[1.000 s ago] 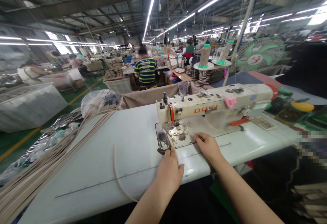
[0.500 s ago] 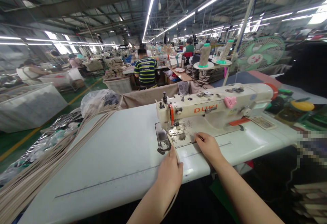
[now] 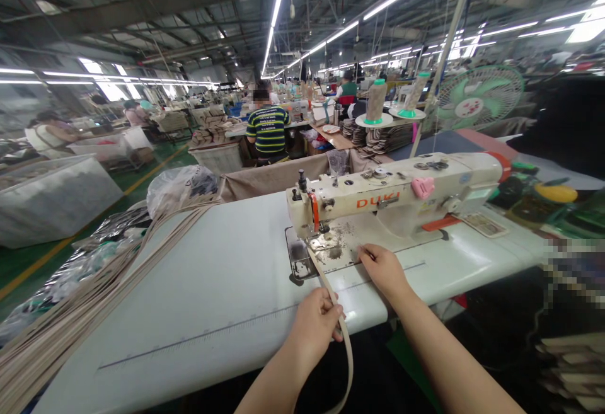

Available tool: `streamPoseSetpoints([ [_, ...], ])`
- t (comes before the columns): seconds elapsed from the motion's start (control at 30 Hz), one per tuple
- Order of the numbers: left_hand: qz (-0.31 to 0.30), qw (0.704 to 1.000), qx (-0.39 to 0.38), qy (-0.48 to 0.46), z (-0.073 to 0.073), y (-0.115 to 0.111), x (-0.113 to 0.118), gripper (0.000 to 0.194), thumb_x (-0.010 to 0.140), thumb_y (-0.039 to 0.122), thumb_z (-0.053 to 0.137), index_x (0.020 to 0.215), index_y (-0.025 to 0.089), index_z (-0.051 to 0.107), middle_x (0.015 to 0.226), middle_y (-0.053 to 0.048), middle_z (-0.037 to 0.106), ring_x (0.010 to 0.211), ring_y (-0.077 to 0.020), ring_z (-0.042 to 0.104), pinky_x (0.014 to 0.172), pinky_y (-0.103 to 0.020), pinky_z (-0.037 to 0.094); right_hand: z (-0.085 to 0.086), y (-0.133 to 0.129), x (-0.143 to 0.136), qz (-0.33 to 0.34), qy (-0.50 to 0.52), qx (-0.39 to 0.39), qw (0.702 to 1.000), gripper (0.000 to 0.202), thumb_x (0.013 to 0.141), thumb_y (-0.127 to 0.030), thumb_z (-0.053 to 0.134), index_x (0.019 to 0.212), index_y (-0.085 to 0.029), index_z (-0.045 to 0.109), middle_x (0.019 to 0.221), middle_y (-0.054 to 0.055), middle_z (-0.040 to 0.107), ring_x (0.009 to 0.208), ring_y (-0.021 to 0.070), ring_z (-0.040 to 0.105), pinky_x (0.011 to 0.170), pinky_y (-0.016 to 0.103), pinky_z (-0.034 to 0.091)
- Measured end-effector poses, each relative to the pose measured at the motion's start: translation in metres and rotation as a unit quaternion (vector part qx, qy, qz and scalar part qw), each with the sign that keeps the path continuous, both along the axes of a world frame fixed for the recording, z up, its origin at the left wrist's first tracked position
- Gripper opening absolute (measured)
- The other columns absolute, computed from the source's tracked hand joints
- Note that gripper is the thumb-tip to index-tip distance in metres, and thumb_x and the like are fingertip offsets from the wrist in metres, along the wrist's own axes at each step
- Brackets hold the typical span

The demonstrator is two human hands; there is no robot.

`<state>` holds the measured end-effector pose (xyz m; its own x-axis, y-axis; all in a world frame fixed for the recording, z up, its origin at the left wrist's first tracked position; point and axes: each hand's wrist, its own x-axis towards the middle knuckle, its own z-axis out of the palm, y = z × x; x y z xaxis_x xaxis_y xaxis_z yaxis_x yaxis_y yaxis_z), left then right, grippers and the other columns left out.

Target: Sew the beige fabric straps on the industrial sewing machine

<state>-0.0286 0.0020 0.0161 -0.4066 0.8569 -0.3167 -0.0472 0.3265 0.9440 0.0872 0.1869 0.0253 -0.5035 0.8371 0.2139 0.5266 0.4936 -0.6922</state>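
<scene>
Since a moment ago the left hand (image 3: 314, 329) has drawn back toward the table (image 3: 212, 288) edge, fingers pinched on the beige strap (image 3: 331, 291), which runs from the sewing machine (image 3: 378, 203) past that hand. The right hand (image 3: 385, 269) rests fingers-down beside the needle, holding nothing. More straps (image 3: 89, 300) lie far left in the factory hall.

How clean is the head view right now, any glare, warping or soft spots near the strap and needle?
Head view: ceiling tube lights blow out white; wide-lens warp bends the table edge and roof beams; strap and left hand are sharp; the far hall is soft; a pixelated patch sits at right; the needle area is lit, no glare.
</scene>
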Motion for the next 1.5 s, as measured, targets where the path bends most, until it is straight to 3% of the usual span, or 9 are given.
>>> streamPoseSetpoints([
  [0.3,0.001,0.995,0.008,-0.095,0.011,-0.011,0.009,0.046,0.067,0.056,0.077,0.083,0.016,0.063,0.080,-0.011,0.073,0.068,-0.0192,0.068,0.048,-0.023,0.048,0.002,-0.002,0.000,-0.002,-0.002,0.003,1.000,0.042,0.093,-0.048,0.043,0.063,-0.025,0.061,0.065,0.004,0.067,0.064,0.0209,0.059,0.064,0.032,0.037],
  [0.8,-0.045,0.991,0.008,-0.127,0.011,-0.022,0.013,0.044,0.072,0.055,0.077,0.085,0.015,0.062,0.091,-0.014,0.076,0.076,-0.0204,0.071,0.050,-0.022,0.049,0.001,-0.002,0.000,0.002,0.002,0.005,1.000,0.039,0.092,-0.047,0.042,0.065,-0.025,0.061,0.067,0.005,0.068,0.067,0.0219,0.060,0.066,0.033,0.038],
  [1.23,-0.033,0.990,0.016,-0.140,0.013,-0.023,0.012,0.037,0.074,0.044,0.074,0.091,0.013,0.063,0.089,-0.014,0.076,0.078,-0.0221,0.073,0.051,-0.022,0.047,0.003,-0.004,0.000,0.001,-0.004,0.003,1.000,0.039,0.091,-0.047,0.043,0.064,-0.025,0.060,0.064,0.004,0.066,0.065,0.0218,0.058,0.065,0.033,0.036],
  [1.5,-0.025,0.989,0.033,-0.139,0.016,-0.024,0.011,0.039,0.071,0.046,0.075,0.090,0.013,0.064,0.085,-0.012,0.075,0.075,-0.0204,0.071,0.052,-0.022,0.045,0.002,-0.004,-0.001,0.002,-0.003,0.003,1.000,0.038,0.091,-0.046,0.044,0.066,-0.025,0.062,0.069,0.005,0.069,0.069,0.0214,0.060,0.066,0.032,0.038],
])
